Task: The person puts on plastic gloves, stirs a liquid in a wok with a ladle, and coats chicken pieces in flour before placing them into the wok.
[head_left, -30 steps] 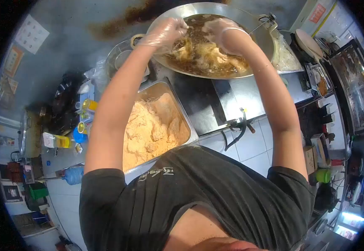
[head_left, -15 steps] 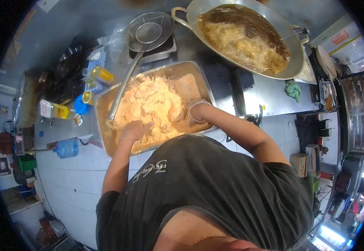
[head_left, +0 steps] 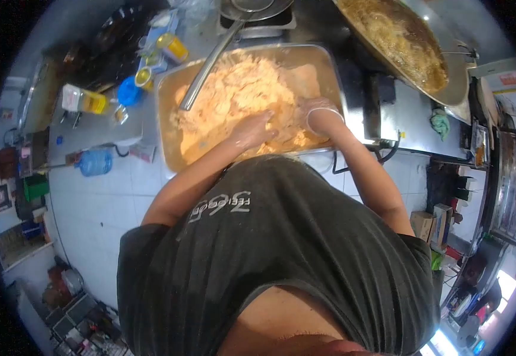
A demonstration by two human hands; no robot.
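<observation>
A large metal tray holds an orange, lumpy, batter-like mixture. My left hand reaches over the near middle of the tray, its fingers spread and touching the mixture. My right hand is at the right side of the tray, with a pale band, perhaps a glove cuff, round its wrist. Its fingers are sunk in the mixture and mostly hidden. The long handle of a wire strainer lies across the tray's left rim, with the mesh bowl partly cut off at the top.
A big wok of bubbling oil stands at the upper right. Yellow bottles and a blue lid are left of the tray. A green cloth lies on the right counter. A blue water jug is at the lower left.
My left hand has moved rightwards across the tray, close to my right hand. The view has shifted, so the tray and wok sit higher in it.
</observation>
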